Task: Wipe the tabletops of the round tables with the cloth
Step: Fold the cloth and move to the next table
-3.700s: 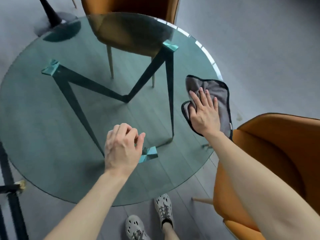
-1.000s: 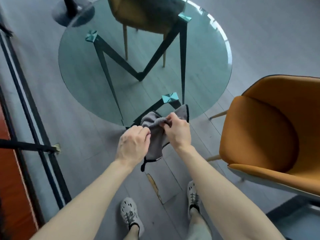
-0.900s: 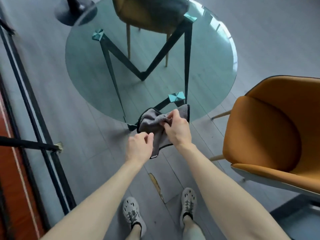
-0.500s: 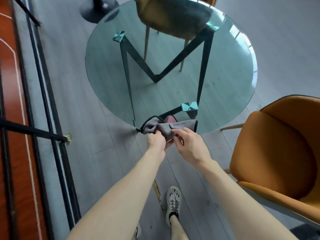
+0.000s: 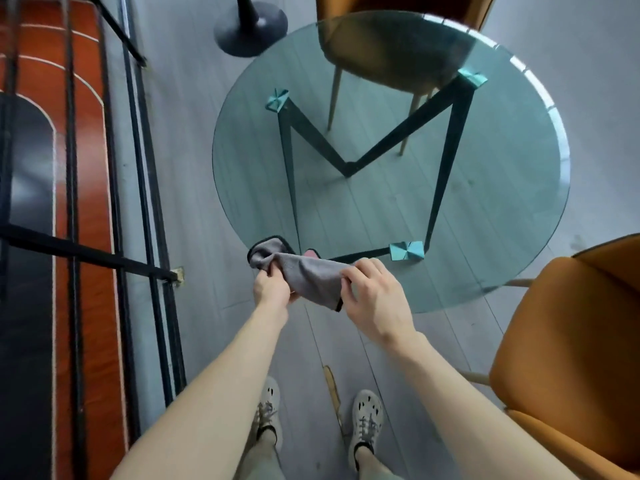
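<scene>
A round glass table (image 5: pixel 485 209) on dark angled legs fills the upper middle of the head view. A grey cloth with black trim (image 5: pixel 308 273) is stretched between both hands at the table's near left edge, partly over the glass. My left hand (image 5: pixel 272 289) grips the cloth's left end, which bunches above the fingers. My right hand (image 5: pixel 372 294) pinches the cloth's right end between thumb and fingers. A small pink patch shows just behind the cloth.
An orange chair (image 5: pixel 575 348) stands close at the right. Another orange chair (image 5: pixel 391 43) sits behind the table, seen partly through the glass. A black round stand base (image 5: pixel 251 27) is at the back left. A black metal railing (image 5: pixel 145 209) runs along the left.
Earlier my right hand pressed the cloth flat on the glass. I stepped back, took the cloth in both hands, and have now pulled it out wider between them.
</scene>
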`<state>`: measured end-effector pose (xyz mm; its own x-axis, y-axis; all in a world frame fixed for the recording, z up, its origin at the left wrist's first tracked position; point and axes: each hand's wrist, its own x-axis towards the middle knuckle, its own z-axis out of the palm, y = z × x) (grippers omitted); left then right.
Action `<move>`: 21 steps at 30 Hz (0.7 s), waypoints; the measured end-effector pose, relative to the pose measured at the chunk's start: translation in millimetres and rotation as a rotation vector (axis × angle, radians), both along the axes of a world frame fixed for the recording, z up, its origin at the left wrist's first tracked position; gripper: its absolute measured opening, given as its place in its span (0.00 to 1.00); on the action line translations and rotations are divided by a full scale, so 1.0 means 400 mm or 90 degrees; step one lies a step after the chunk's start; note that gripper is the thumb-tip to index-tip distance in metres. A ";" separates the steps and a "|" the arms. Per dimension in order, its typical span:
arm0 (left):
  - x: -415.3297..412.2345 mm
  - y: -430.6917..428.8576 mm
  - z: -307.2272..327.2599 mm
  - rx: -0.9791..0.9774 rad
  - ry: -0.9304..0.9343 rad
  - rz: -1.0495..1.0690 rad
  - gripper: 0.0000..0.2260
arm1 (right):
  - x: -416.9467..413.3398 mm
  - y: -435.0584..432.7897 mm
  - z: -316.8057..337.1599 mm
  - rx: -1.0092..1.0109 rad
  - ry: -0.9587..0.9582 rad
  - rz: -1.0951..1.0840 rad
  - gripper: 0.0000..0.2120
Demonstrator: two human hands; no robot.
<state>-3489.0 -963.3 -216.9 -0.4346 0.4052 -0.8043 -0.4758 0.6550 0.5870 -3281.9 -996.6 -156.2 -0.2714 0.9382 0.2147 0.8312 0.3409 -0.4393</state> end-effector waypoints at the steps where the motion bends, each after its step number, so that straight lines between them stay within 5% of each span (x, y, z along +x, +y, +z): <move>1: -0.044 0.029 -0.002 0.001 0.006 -0.015 0.10 | -0.028 0.021 0.000 -0.009 -0.007 0.005 0.04; 6: -0.233 0.183 -0.036 0.000 0.043 -0.089 0.11 | -0.173 0.115 -0.029 -0.065 -0.049 -0.011 0.18; 14: -0.477 0.522 -0.069 0.019 0.136 -0.361 0.15 | -0.423 0.197 -0.031 -0.138 -0.141 -0.299 0.11; 17: -0.524 0.634 -0.075 0.026 0.159 -0.437 0.15 | -0.491 0.216 -0.029 -0.201 -0.114 -0.425 0.18; 21: -0.604 0.789 -0.165 0.000 0.155 -0.542 0.35 | -0.531 0.227 -0.030 -0.304 -0.092 -0.496 0.31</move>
<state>-3730.4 -647.8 -282.9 -0.1445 0.6698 -0.7284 0.3114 0.7295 0.6090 -3494.1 -905.8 -168.0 0.4791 0.8473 -0.2293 0.8076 -0.5278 -0.2630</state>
